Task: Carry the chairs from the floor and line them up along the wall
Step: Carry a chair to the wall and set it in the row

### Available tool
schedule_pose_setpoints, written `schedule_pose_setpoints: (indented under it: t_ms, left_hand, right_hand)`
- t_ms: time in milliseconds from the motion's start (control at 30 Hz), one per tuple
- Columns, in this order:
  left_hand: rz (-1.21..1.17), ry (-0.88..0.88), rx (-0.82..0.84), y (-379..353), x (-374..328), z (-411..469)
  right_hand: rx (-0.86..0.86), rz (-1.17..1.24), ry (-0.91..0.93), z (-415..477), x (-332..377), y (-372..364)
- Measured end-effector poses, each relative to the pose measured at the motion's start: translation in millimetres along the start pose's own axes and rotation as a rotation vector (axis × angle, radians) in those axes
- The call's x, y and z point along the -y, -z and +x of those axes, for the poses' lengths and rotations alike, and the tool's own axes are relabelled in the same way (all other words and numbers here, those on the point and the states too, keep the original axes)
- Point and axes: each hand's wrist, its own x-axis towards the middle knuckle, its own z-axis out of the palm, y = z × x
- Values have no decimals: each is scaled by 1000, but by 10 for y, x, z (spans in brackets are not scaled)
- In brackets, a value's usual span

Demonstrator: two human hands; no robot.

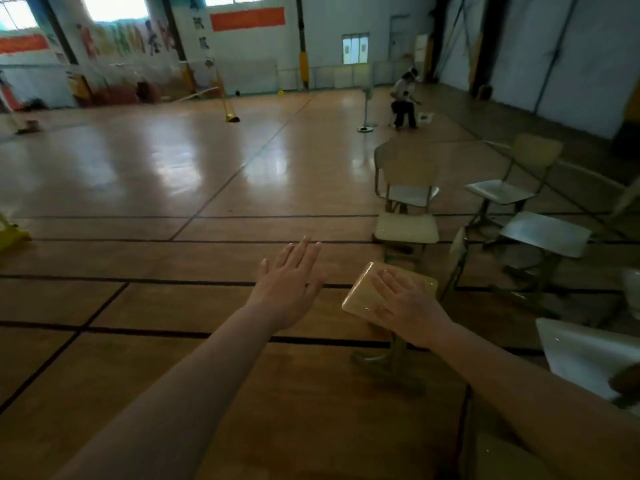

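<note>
Several tan chairs with metal frames stand in a loose cluster on the wooden floor at the right. The nearest chair (360,294) shows its backrest just ahead of me, and my right hand (403,303) lies flat on it with straight fingers. My left hand (289,282) hovers in the air to the left of that backrest, fingers straight and spread, holding nothing. Beyond it stand a chair (405,228) with a cream seat, another chair (410,188) behind it, and two chairs (519,174) (547,233) further right.
A white seat or table top (581,355) sits at the right edge. A person (403,103) sits far back beside a floor fan (366,109). A yellow stand (231,109) is mid-hall, a yellow object (12,233) at the left edge. The grey wall (571,64) runs along the right.
</note>
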Motion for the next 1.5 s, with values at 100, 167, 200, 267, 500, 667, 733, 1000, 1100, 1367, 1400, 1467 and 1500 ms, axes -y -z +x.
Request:
schedule_pose_setpoints:
  t_ms: [100, 167, 200, 267, 500, 667, 733, 1000, 1100, 1367, 1400, 1467, 1500]
  left_hand:
    - [-49, -83, 26, -101, 145, 341]
    - [-77, -153, 39, -99, 234, 553]
    - [-72, -204, 45, -72, 284, 665]
    - [-36, -286, 53, -4, 355, 821]
    - [-38, -517, 146, -164, 161, 1438]
    - [-47, -721, 181, -416, -509, 1690]
    - [-54, -813, 180, -536, -794, 1775]
    - [-76, -1181, 274, -1181, -1946, 1932]
    - [-81, -1298, 338, -1387, -2237, 1829]
    - [-11, -1673, 496, -1622, -2598, 1729]
    - [13, -1714, 513, -1646, -2591, 1764]
    - [61, -1755, 536, -1674, -2567, 1845]
    - [81, -1784, 550, -1692, -2544, 1901]
  right_hand:
    - [2, -39, -91, 101, -117, -19]
    - [-17, -52, -157, 142, -182, 24]
    - [-30, -54, -210, 167, -197, 49]
    - [-52, -45, -310, 174, -204, 86]
    - [-123, 121, -623, 9, -88, 101]
    - [-124, 132, -805, -312, -280, 44]
    - [-129, 139, -873, -455, -361, 29]
    - [-170, 248, -1229, -1230, -487, -326]
    - [-140, 276, -1313, -1493, -396, -456]
    - [-28, 318, -1662, -1680, 23, -710]
    - [-25, 337, -1717, -1607, 110, -734]
    - [2, 370, -1798, -1439, 260, -766]
    - [20, 402, -1843, -1314, 340, -780]
